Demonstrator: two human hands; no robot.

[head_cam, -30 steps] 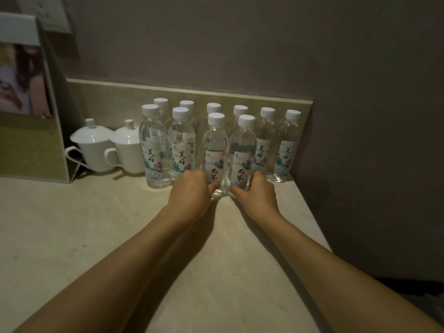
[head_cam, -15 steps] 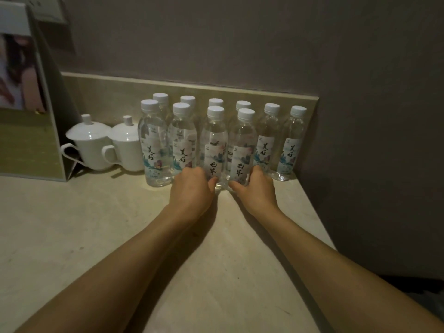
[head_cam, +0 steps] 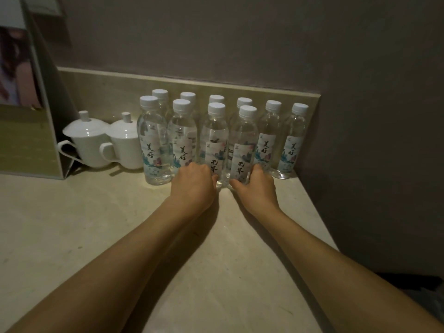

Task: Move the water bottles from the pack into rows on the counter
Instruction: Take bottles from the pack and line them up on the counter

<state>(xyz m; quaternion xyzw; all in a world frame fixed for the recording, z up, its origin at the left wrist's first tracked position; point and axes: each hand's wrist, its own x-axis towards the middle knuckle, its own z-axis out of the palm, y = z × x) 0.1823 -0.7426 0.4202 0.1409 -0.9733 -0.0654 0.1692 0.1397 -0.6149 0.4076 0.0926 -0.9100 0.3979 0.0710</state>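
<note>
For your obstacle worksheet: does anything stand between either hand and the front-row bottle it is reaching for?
Nothing visible does. The left hand is already at the base of the third front bottle, and the right hand at the fourth front bottle.

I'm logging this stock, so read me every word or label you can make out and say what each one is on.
"美好": labels of the front-left bottle, the front second bottle and the two rightmost back bottles.
"无界": labels of the front third bottle, gripped by the left hand, and the front fourth bottle, gripped by the right hand.
Small logos and fine print: too small to read.
Lidded cups: no text.
</note>
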